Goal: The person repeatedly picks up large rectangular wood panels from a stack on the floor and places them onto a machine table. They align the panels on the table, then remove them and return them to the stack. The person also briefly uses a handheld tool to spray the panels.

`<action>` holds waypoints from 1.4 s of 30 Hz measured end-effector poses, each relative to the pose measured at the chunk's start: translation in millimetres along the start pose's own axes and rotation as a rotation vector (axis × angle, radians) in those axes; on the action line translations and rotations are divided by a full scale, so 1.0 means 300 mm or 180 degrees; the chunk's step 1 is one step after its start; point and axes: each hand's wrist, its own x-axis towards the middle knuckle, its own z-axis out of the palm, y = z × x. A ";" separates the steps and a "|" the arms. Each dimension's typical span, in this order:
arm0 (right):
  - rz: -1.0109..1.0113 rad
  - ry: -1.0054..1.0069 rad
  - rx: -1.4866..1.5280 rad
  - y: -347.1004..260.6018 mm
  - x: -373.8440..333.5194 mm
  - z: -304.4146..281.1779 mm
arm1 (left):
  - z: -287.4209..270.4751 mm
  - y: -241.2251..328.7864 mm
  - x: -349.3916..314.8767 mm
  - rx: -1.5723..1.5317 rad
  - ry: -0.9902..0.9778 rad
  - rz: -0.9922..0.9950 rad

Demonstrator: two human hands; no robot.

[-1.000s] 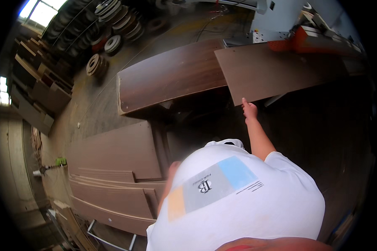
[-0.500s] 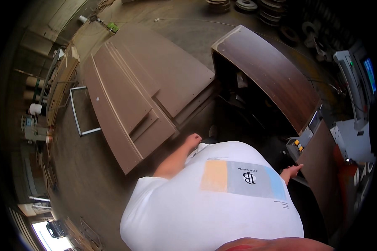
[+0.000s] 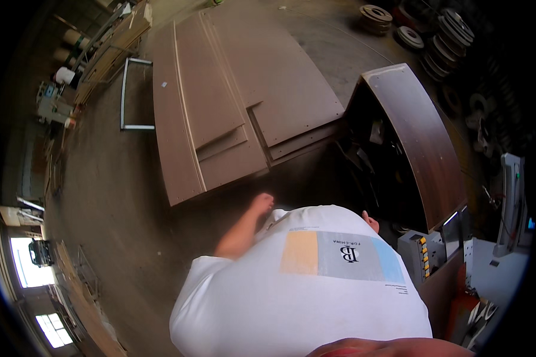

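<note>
My left hand [image 3: 263,203] hangs in front of my white shirt [image 3: 250,297], fingers curled in a loose fist with nothing visible in it. It is nearest to the front edge of the stacked brown panels [image 3: 304,89] and does not touch them. My right hand [image 3: 371,222] shows partly past the right side of the shirt, its fingers slightly apart and holding nothing I can see. To its right stands a dark cabinet-like case [image 3: 429,143] with a glossy brown curved top and a dark open side. The shirt hides part of the right hand.
A grey machine part with yellow pieces [image 3: 424,256] and a grey control panel [image 3: 511,196] stand at right. Stacked round discs [image 3: 375,19] lie at the far right. A metal frame [image 3: 123,95] stands left of the panels, and long boards [image 3: 116,53] lie at the far left.
My view has turned, so the panels and case sit further right. My right hand has come in from beside the brown board by the machine toward my body; the left stays curled in front.
</note>
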 end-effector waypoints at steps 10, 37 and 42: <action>0.0069 -0.0398 -0.0728 -0.139 -0.080 0.245 | -0.388 -0.505 -0.032 -0.1283 0.0282 -0.0550; 0.0498 -0.1465 -0.0989 -0.625 -0.548 0.651 | -0.955 -0.734 0.381 -0.5133 0.1675 -0.0513; 0.0319 -0.1611 -0.1049 -0.631 -0.538 0.695 | -0.667 -0.514 0.325 -0.5254 0.1433 -0.0391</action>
